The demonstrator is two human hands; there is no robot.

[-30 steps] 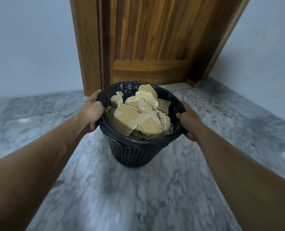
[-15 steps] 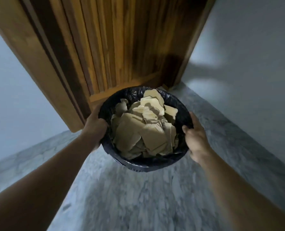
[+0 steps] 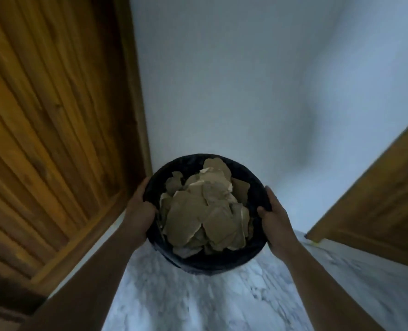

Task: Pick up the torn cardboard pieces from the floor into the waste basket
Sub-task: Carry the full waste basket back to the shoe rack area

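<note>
Swung round from the wooden door (image 3: 54, 115), the waste basket (image 3: 210, 265) now faces the pale wall (image 3: 234, 80), with the door off to the left and a second wooden panel (image 3: 377, 199) coming in at the right edge. Both hands have stayed on it through the turn. The left hand (image 3: 139, 211) grips the left side of the rim, its thumb hooked over the black liner and its fingers wrapped round the outside. The right hand (image 3: 277, 218) holds the opposite side the same way, thumb on top of the rim and fingers curled down behind it. Between them the basket sits level, mouth upward, out in front of the person over the grey marble floor (image 3: 198, 302). Its base is hidden beneath its own rim, so I cannot tell whether it is off the floor. The torn cardboard pieces (image 3: 205, 211) lie inside, heaped in overlapping brown slabs that rise to about the level of the rim, a few edges poking up at the far side. Everything looks a little soft and dim from where I stand.
</note>
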